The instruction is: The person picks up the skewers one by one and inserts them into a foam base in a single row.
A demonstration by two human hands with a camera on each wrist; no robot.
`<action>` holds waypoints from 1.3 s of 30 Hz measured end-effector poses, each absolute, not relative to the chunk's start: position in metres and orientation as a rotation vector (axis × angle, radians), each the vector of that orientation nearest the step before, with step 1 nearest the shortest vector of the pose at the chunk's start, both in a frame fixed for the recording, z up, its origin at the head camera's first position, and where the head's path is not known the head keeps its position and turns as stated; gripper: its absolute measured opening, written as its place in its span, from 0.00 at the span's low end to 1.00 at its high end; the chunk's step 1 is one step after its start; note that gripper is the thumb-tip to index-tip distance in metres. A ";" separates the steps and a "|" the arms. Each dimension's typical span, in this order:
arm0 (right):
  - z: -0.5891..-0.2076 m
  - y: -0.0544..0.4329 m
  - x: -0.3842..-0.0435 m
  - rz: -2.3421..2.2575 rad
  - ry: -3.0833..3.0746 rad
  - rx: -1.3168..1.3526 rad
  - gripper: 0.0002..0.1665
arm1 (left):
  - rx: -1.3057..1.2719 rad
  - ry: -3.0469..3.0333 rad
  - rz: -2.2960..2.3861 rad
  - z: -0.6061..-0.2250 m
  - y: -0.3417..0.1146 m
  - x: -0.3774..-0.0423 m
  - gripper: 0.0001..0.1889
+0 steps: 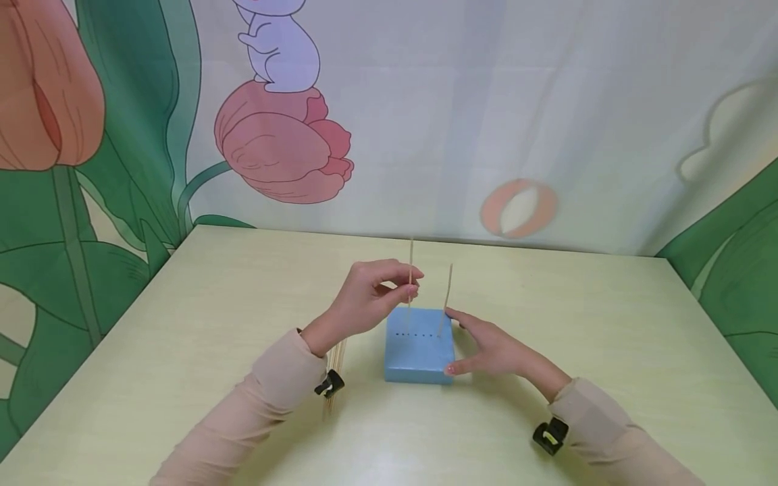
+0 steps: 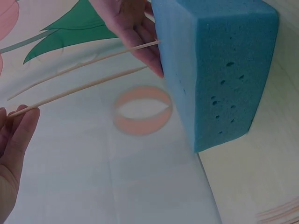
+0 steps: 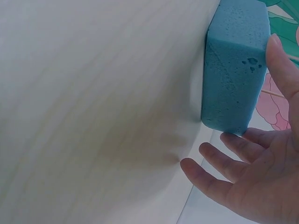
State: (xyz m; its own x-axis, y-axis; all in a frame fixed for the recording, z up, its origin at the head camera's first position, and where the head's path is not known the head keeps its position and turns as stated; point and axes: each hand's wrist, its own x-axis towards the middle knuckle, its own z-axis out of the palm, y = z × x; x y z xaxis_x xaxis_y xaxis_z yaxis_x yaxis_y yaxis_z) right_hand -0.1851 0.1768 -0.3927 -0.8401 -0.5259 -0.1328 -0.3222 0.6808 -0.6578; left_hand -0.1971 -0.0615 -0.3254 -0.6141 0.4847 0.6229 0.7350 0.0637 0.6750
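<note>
A light blue foam block (image 1: 419, 358) lies on the table, with a row of small dark holes across its top. One thin wooden stick (image 1: 448, 290) stands in the block near the right end of that row, leaning slightly. Between thumb and fingertips, my left hand (image 1: 379, 290) pinches a second wooden stick (image 2: 70, 94) nearly upright over the block. Its lower end is close to the holes; whether it touches the foam I cannot tell. My right hand (image 1: 492, 344) rests against the block's right side, thumb at the front corner, fingers spread toward the back corner.
Several more thin sticks (image 1: 336, 364) lie in a bundle on the table (image 1: 243, 290), left of the block and partly under my left wrist. A printed curtain (image 1: 413, 135) hangs behind the table's far edge. Each wrist wears a black clip-like mount (image 1: 550, 435).
</note>
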 end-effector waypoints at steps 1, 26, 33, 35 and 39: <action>-0.393 0.177 -0.185 -0.924 2.584 -0.673 0.59 | -1.235 -2.108 -1.572 -0.327 -0.059 -0.198 0.07; -0.394 0.179 -0.186 -0.939 2.571 -0.710 0.58 | -1.276 -2.079 -1.554 -0.342 -0.030 -0.206 0.05; -0.394 0.179 -0.186 -0.957 2.563 -0.706 0.58 | -1.306 -2.065 -1.500 -0.342 -0.031 -0.205 0.05; -0.394 0.179 -0.186 -0.960 2.560 -0.705 0.58 | -1.309 -2.065 -1.491 -0.342 -0.030 -0.205 0.05; -0.394 0.179 -0.185 -0.965 2.557 -0.704 0.58 | -1.315 -2.067 -1.493 -0.344 -0.029 -0.205 0.04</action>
